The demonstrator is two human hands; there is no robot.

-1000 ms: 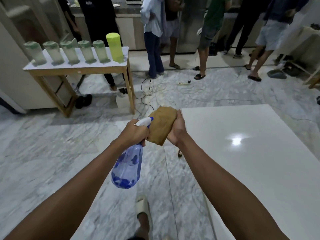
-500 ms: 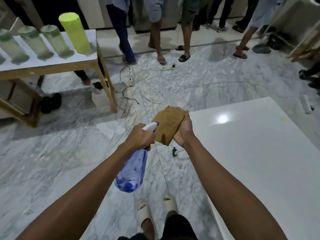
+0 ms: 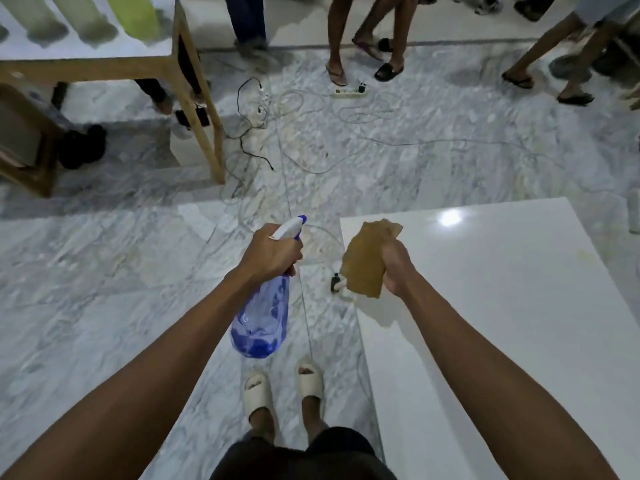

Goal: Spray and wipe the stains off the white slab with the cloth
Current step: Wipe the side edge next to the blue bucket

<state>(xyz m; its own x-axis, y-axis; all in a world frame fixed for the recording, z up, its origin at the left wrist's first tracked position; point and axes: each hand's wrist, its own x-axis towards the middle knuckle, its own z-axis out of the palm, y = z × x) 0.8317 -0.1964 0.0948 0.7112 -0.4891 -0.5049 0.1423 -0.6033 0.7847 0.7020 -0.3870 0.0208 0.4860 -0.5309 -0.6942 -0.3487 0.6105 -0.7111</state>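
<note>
Left hand grips spray bottle; right hand clutches brown cloth above white slab corner.

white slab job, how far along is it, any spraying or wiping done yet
Done: both tools are picked up. The left hand grips the blue spray bottle over the marble floor, and the right hand holds the brown cloth above the white slab corner. In hand: bringing them to the slab. Left: spraying and wiping; a faint yellowish stain shows near the far right edge, and no wet patch is visible.
</note>
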